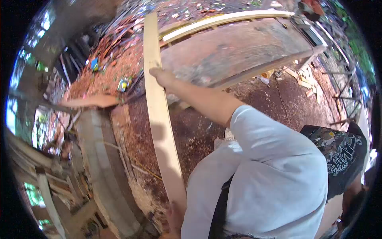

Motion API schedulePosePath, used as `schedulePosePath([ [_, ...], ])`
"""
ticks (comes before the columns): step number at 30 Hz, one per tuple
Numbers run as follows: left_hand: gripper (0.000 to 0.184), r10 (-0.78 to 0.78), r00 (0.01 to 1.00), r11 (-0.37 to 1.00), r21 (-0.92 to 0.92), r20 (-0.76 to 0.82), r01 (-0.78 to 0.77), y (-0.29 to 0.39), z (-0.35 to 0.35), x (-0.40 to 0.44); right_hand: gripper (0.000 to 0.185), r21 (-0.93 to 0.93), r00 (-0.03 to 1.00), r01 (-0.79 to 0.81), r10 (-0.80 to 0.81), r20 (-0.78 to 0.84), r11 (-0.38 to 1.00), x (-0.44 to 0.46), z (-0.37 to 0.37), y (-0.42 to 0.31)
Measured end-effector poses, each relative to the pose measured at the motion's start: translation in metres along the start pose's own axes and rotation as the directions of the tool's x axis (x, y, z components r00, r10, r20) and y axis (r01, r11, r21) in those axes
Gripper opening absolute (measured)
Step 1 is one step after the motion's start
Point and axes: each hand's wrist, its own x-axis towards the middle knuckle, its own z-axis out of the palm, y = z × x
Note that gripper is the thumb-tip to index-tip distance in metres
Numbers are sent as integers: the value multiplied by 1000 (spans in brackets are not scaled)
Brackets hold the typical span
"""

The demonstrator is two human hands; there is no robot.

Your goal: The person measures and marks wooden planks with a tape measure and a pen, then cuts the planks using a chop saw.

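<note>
A long pale wooden plank (pixel 159 139) runs from the top of the view down to the bottom, slightly tilted. My right hand (pixel 162 79) grips its edge in the upper part, with my arm stretched out from a white sleeve. Near the plank's lower end is my left hand (pixel 173 218), closed around the edge, partly cut off and blurred. Beyond the right hand stands a worn wooden workbench (pixel 227 49). A long pale strip of wood (pixel 227 18) lies along the bench's far side, its left end close to the plank.
At the right is another person in a black printed shirt (pixel 338 153). Wood offcuts (pixel 310 83) lie on the ground past the bench. Large weathered timber (pixel 101 159) lies at the left. Sawdust and shavings cover the dark floor (pixel 199 139). A metal rack (pixel 344 93) stands at the far right.
</note>
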Motion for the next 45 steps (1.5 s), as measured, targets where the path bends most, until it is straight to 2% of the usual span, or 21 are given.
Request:
schedulePosePath([
  [3,53,75,996,989,126,55,-81,77,39,16,45,-110,977,-76,52,-209,991,9,-68,-52],
  [10,59,167,973,921,327,158,-212,205,109,27,46,-236,888,-55,-61,-455,970,61,-217,-98],
  [15,64,232,949,853,423,215,-304,273,137,42,53,-306,755,-66,-153,-637,950,39,-304,-132],
  [16,65,244,942,836,443,229,-325,287,142,46,54,-262,716,22,-198,-670,965,54,-329,-111],
  [21,69,292,904,743,521,311,-419,369,175,70,48,-360,628,-141,-197,-753,922,35,-404,-148],
  [23,72,266,889,709,549,372,-442,402,191,77,44,-202,661,-160,-47,-749,966,25,-430,-169],
  [24,72,271,881,700,549,388,-457,417,200,87,40,-382,711,-168,-157,-685,909,27,-457,-162],
  [25,73,266,865,675,559,425,-482,431,209,100,40,-382,697,-166,-166,-698,909,24,-470,-166],
  [27,74,257,836,646,557,484,-522,461,233,116,40,-60,691,-163,71,-720,985,15,-490,-178],
  [29,73,276,871,593,641,407,-487,488,255,126,41,-178,694,-222,27,-720,959,17,-523,-164],
  [31,75,239,852,566,646,465,-511,495,268,182,44,-290,700,-285,-8,-714,913,25,-543,-155],
  [33,77,199,835,532,659,512,-531,496,283,243,39,-263,439,-483,-29,-898,835,32,-551,-153],
  [34,78,342,780,433,649,524,-626,496,290,269,58,-306,370,-628,-71,-926,715,34,-557,-158],
  [35,79,405,742,380,639,535,-669,502,301,287,58,-299,357,-636,-72,-931,711,39,-587,-143],
  [36,80,466,699,323,631,543,-705,508,311,306,61,-517,535,-632,-156,-830,578,42,-615,-127],
  [38,83,380,716,464,549,585,-695,525,327,325,64,-697,695,-584,-188,-694,417,45,-625,-130],
  [40,85,298,714,521,519,633,-678,549,344,328,26,-433,416,-814,-130,-900,387,52,-617,-149],
  [41,84,276,716,527,522,642,-671,562,352,327,26,-431,418,-814,-121,-900,389,48,-617,-159],
  [43,84,212,685,505,522,697,-687,587,366,325,31,-620,620,-784,-21,-784,6,44,-620,-177],
  [44,83,170,646,479,511,744,-714,595,373,327,40,-624,625,-772,30,-780,-118,45,-628,-185],
  [45,83,175,647,482,508,742,-714,589,383,351,40,-628,630,-769,27,-776,-119,39,-640,-188],
])
